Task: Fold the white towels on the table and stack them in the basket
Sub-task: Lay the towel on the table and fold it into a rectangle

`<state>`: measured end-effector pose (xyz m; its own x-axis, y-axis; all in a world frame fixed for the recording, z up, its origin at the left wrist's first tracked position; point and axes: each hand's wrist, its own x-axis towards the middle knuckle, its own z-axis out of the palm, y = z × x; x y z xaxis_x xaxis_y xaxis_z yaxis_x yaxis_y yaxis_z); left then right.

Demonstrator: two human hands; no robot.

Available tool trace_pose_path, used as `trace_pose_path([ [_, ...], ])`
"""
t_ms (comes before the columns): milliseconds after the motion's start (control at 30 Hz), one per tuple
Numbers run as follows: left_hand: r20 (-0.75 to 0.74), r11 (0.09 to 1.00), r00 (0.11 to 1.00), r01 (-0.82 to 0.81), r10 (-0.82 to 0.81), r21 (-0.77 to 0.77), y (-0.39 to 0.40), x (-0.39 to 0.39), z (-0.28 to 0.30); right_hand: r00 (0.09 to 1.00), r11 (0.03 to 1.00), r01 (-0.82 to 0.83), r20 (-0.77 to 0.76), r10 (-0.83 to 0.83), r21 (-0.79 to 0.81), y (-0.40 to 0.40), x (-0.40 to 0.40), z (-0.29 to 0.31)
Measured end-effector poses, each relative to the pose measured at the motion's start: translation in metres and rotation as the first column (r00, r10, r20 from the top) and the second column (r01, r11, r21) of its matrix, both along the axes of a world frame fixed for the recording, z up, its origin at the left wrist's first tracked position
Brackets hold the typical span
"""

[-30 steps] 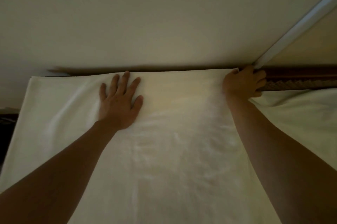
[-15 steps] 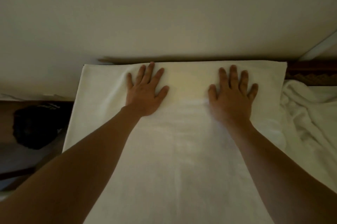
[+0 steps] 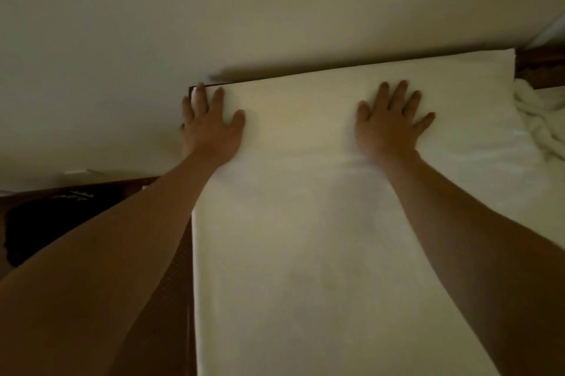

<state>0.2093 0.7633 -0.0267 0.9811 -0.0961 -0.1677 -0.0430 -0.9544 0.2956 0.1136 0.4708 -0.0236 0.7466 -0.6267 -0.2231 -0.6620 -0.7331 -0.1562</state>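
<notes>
The white towel [image 3: 321,238] runs off the bottom edge, near end unseen

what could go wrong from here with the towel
The left hand rests flat right at the towel's far left corner, so a further outward sweep may drag that edge askew or off the table. The right hand has ripples bunched at its wrist, and these may get pressed into the fold. The crumpled towels beside its right edge could snag.

A dim domestic room: plain cream painted wall [image 3: 214,8] at twelve o'clock, dark wooden table [image 3: 171,299] at seven, crumpled white linen [image 3: 541,125] at three.
</notes>
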Motion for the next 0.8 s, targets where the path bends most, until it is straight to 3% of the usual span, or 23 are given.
trace_pose_path([
  [167,-0.028,0.934,0.998,-0.056,0.049,-0.352,0.032,0.007,0.009,0.978,0.978,-0.199,0.082,0.194,0.063,0.198,-0.052,-0.001],
  [333,-0.061,0.922,0.983,-0.182,0.172,-0.341,0.050,0.001,0.023,0.871,0.858,-0.486,0.174,0.460,0.166,0.308,-0.101,0.010],
  [467,-0.253,0.899,0.933,-0.327,0.257,-0.292,0.050,0.005,0.036,0.931,0.942,-0.325,0.204,0.303,0.088,0.320,-0.108,0.024],
  [567,-0.367,0.797,0.892,-0.416,0.264,-0.438,0.051,0.004,0.044,0.946,0.960,-0.280,0.172,0.274,0.007,0.320,-0.106,0.032],
  [667,-0.437,0.642,0.860,-0.495,0.265,-0.585,0.053,0.000,0.053,0.971,0.973,-0.222,0.106,0.214,0.065,0.324,-0.101,0.041],
  [800,-0.436,0.596,0.861,-0.500,0.262,-0.628,0.061,-0.002,0.067,0.965,0.959,-0.241,0.145,0.220,0.149,0.328,-0.098,0.055],
])
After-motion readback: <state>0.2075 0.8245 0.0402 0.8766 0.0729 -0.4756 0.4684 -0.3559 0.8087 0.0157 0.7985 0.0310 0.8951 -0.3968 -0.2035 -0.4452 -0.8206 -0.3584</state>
